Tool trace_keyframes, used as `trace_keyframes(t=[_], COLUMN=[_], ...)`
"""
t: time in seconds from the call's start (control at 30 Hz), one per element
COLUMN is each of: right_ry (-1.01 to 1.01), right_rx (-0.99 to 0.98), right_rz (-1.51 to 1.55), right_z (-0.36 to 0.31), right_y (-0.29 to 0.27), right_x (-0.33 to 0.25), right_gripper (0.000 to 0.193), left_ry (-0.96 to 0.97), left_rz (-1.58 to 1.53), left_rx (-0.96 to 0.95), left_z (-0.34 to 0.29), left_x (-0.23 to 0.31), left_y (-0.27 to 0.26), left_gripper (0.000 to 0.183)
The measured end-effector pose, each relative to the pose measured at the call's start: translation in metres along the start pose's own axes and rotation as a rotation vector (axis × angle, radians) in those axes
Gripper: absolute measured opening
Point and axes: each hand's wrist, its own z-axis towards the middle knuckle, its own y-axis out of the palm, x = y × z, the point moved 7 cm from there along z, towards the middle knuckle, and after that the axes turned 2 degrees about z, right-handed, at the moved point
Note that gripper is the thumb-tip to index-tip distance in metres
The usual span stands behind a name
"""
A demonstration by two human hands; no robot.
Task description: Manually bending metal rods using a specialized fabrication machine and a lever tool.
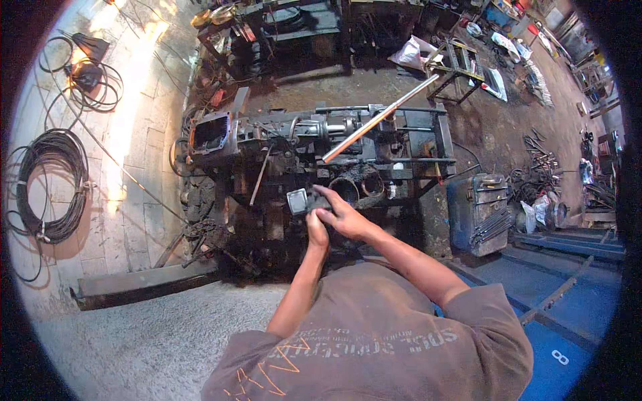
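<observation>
In front of my body my two hands meet above the dark, greasy bench. My left hand (317,228) is closed round a small dark block-like piece with a pale grey square face (297,201); its exact kind does not show. My right hand (346,217) lies just to the right against the dark side of this piece, its forefinger stretched out and its thumb apart, near the left thumb. Beyond them a long machine assembly (307,128) with shafts and a rectangular open housing (211,134) lies across the bench. A long bright metal bar (381,119) rests slantwise over it.
A coiled black cable (50,186) lies at the far left. To the right stands a battered grey-blue metal box (478,207) with a bundle of rods, beside blue metal panels (568,321). A small metal stand (461,67) is behind the bench. A steel beam (144,282) lies at lower left.
</observation>
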Motion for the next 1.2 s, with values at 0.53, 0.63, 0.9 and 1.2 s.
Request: trace_keyframes(t=[0.53,0.63,0.9,1.2], right_ry=[-0.346,-0.162,-0.239,-0.645], right_rx=[0.726,0.648,0.561,0.575], right_rz=[-0.161,0.353,-0.135,-0.437], right_z=[-0.018,0.004,-0.038,0.006], right_y=[-0.124,-0.144,-0.104,-0.112], right_x=[-0.025,-0.016,-0.069,-0.120], right_gripper=[0.039,0.039,0.030,0.041], left_ry=[0.083,0.145,-0.220,-0.148], left_rz=[-0.336,-0.220,-0.674,-0.768], left_rx=[-0.579,-0.585,-0.601,-0.895], left_z=[-0.049,-0.047,0.010,-0.015], left_x=[0.104,0.091,0.074,0.161], left_y=[0.188,0.195,0.193,0.210], left_gripper=[0.059,0.053,0.082,0.092])
